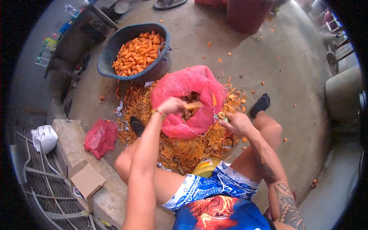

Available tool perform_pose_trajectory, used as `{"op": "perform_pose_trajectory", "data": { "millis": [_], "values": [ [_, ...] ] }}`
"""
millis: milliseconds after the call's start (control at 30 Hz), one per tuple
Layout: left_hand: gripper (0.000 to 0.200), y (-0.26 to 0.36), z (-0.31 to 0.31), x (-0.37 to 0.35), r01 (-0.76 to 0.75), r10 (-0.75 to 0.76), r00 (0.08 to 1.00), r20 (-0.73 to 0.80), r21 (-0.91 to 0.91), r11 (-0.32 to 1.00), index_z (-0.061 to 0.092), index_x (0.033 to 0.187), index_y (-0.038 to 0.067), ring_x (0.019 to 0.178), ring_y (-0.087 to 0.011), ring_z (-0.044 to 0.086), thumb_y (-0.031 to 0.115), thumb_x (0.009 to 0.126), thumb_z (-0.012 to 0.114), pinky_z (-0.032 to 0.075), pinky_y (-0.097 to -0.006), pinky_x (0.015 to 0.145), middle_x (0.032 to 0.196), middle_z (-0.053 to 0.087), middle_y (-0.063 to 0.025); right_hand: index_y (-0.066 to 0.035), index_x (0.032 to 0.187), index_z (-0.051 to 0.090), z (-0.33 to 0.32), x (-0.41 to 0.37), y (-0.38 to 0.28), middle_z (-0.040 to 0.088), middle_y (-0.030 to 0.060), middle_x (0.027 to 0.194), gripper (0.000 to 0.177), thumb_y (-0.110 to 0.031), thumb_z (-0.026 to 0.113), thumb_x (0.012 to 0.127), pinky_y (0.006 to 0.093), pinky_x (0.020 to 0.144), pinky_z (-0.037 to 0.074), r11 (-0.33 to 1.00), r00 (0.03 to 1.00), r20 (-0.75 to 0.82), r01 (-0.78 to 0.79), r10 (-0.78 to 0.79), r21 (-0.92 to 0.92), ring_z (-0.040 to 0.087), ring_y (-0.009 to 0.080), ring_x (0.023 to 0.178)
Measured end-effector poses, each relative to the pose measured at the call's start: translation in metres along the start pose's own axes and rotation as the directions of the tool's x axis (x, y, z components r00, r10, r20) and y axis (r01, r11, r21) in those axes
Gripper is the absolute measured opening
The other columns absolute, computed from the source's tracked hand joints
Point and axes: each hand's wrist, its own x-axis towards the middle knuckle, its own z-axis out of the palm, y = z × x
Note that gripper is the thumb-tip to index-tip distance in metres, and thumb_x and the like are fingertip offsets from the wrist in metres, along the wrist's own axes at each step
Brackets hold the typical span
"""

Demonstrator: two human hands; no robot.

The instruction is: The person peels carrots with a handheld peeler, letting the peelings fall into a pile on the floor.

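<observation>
Over the mouth of a pink mesh sack (178, 88), my left hand (172, 106) is closed on a carrot (193, 105), which is slightly blurred. Brownish unpeeled carrots (190, 114) show inside the sack's opening. At the sack's right edge, my right hand (237, 123) is closed round a small tool (221, 115) with a pale round end; its blade cannot be made out. Orange and brown peelings (184, 153) lie on the floor around the sack.
A dark tub (103, 63) of peeled carrots stands behind the sack to the left. A yellow container (205, 168) sits between my legs. At the left are a pink bag (101, 138), an open cardboard box (87, 180) and a white bag (45, 138).
</observation>
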Motion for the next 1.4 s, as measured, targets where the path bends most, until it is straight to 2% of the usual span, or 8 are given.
{"op": "perform_pose_trajectory", "data": {
  "millis": [100,333,900,967,1100,1200,1267,1400],
  "values": [
    [0.036,-0.059,0.039,0.043,0.086,-0.062,0.996,-0.060,0.615,0.784,0.075,0.102,0.002,0.099,-0.0405,0.069,0.034,0.090,0.065,0.054,-0.0485,0.088,0.101,0.073,-0.0233,-0.003,0.095,0.063,0.013,0.007,0.013,0.067,0.0250,0.080,0.062,-0.064,0.051,0.096,0.0553,0.073,0.050,0.999,0.999,0.037,0.023,-0.022,-0.025,0.066,0.0458,0.082],
    [0.027,-0.160,0.095,0.064,0.323,-0.148,0.946,-0.288,0.819,0.475,0.076,0.103,0.005,0.121,-0.0380,0.059,0.017,0.095,0.052,0.052,-0.0528,0.094,0.119,0.070,-0.0188,-0.004,0.099,0.064,0.006,0.013,0.015,0.068,0.0248,0.083,0.064,-0.066,0.051,0.096,0.0555,0.074,0.051,0.993,0.985,0.149,-0.078,0.091,-0.086,0.067,0.0453,0.083],
    [0.052,-0.169,0.115,0.041,0.404,-0.194,0.907,-0.373,0.648,0.645,0.058,0.133,0.006,0.128,-0.0435,0.053,0.019,0.084,0.069,0.046,-0.0552,0.106,0.140,0.054,-0.0235,-0.003,0.098,0.062,0.021,0.002,0.026,0.068,0.0252,0.083,0.060,-0.063,0.052,0.097,0.0542,0.075,0.051,0.986,0.983,0.137,-0.105,0.122,-0.128,0.067,0.0446,0.085],
    [0.042,-0.186,0.117,0.045,0.320,0.034,0.847,-0.531,0.560,0.764,0.065,0.108,0.000,0.094,-0.0379,0.071,0.026,0.077,0.076,0.057,-0.0453,0.084,0.097,0.071,-0.0209,-0.004,0.101,0.062,0.020,0.000,0.027,0.068,0.0255,0.084,0.057,-0.059,0.052,0.098,0.0538,0.077,0.051,0.987,0.987,0.096,-0.114,0.125,-0.117,0.067,0.0449,0.087],
    [0.022,-0.118,0.085,0.036,0.105,-0.195,0.819,-0.539,-0.192,0.976,0.071,0.098,0.004,0.075,-0.0248,0.069,0.020,0.084,0.068,0.056,-0.0383,0.073,0.084,0.073,-0.0128,-0.003,0.114,0.064,0.010,0.001,0.025,0.070,0.0270,0.096,0.057,-0.056,0.052,0.099,0.0538,0.083,0.052,0.997,0.997,0.020,-0.071,0.070,0.007,0.068,0.0451,0.095],
    [0.025,-0.072,0.075,0.020,-0.187,0.001,0.976,-0.220,-0.825,0.534,0.070,0.113,0.003,0.077,-0.0150,0.064,0.019,0.095,0.060,0.053,-0.0332,0.071,0.097,0.072,-0.0066,-0.004,0.118,0.063,0.006,0.000,0.023,0.070,0.0260,0.099,0.054,-0.054,0.055,0.099,0.0531,0.084,0.052,0.991,0.996,-0.092,-0.005,0.017,0.132,0.067,0.0449,0.096],
    [0.025,-0.012,0.088,-0.021,-0.170,0.069,0.985,-0.155,-0.915,0.365,0.067,0.115,0.004,0.081,-0.0120,0.059,0.020,0.098,0.059,0.049,-0.0288,0.072,0.099,0.067,-0.0030,-0.005,0.115,0.063,0.013,0.004,0.030,0.070,0.0252,0.098,0.050,-0.052,0.056,0.099,0.0517,0.082,0.052,0.981,0.989,-0.147,0.024,0.004,0.192,0.067,0.0445,0.096],
    [0.034,0.031,0.118,-0.040,-0.370,0.330,0.919,-0.218,-0.766,0.525,0.062,0.129,0.003,0.087,-0.0087,0.058,0.017,0.098,0.064,0.048,-0.0257,0.075,0.113,0.067,-0.0011,-0.003,0.110,0.062,0.007,0.000,0.017,0.070,0.0232,0.094,0.054,-0.055,0.056,0.098,0.0488,0.079,0.052,0.940,0.980,-0.197,0.065,0.002,0.334,0.069,0.0412,0.092]
  ]
}}
